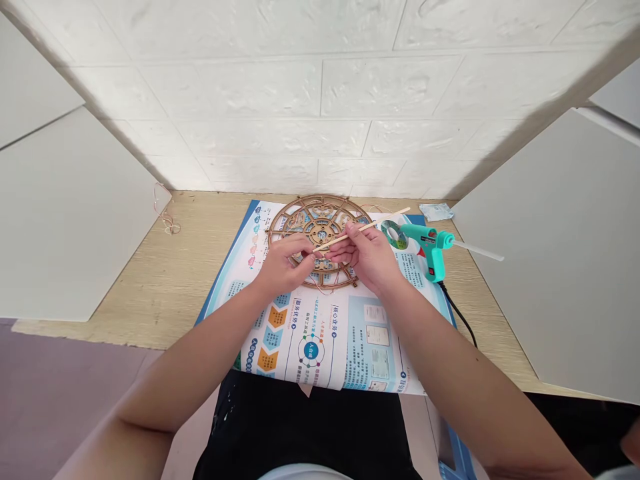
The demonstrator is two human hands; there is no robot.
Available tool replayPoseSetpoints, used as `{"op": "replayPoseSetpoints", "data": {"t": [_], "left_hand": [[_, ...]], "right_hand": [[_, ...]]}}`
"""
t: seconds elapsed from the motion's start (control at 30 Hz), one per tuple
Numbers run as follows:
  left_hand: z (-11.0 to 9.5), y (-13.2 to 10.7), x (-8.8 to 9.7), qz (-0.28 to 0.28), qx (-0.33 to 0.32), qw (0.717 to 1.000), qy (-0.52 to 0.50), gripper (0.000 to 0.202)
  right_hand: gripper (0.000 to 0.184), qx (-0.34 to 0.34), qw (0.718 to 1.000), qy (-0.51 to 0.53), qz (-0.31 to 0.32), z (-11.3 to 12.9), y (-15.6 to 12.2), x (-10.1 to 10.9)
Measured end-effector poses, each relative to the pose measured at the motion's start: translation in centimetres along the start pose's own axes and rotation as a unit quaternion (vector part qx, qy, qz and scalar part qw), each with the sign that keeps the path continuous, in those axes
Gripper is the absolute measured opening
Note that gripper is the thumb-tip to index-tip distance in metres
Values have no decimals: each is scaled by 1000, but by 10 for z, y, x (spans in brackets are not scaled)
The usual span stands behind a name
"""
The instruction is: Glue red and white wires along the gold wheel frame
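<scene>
A thin pale wooden stick (387, 218) slants across the middle of the view, held between both hands. My left hand (291, 263) pinches its lower left end. My right hand (369, 257) grips it further up with thumb and fingers, and the free end points to the upper right. Beneath the hands lies a round brown openwork wheel (325, 211) with spokes and cut-out ornaments, partly hidden by them. Thin reddish wires (325, 291) show at its lower rim.
A green glue gun (434, 250) lies to the right, a white glue stick (479, 251) at its back and a black cord running down. Printed paper (320, 313) covers the wood table (165, 273). Loose wires (167, 219) lie left, a small packet (437, 212) back right. White panels flank both sides.
</scene>
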State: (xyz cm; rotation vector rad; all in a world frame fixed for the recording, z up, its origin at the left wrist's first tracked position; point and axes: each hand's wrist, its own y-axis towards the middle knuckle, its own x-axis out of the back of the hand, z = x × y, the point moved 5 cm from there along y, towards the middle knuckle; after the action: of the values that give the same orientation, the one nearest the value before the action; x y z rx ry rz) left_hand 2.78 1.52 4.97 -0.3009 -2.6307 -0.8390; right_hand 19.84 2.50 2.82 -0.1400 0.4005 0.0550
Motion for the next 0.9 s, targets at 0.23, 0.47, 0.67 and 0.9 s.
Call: {"op": "replayPoseSetpoints", "data": {"t": [0.23, 0.47, 0.67, 0.9], "left_hand": [[3, 0, 0, -36, 15, 998, 58, 22], [4, 0, 0, -39, 2, 996, 85, 21], [2, 0, 0, -28, -26, 996, 77, 21], [-2, 0, -2, -16, -34, 996, 79, 21]], "right_hand": [[54, 58, 997, -39, -23, 7, -9, -7], [51, 101, 991, -74, -46, 14, -18, -11], [57, 77, 992, -80, -55, 12, -12, -4], [58, 69, 992, -90, -60, 11, -11, -2]]}}
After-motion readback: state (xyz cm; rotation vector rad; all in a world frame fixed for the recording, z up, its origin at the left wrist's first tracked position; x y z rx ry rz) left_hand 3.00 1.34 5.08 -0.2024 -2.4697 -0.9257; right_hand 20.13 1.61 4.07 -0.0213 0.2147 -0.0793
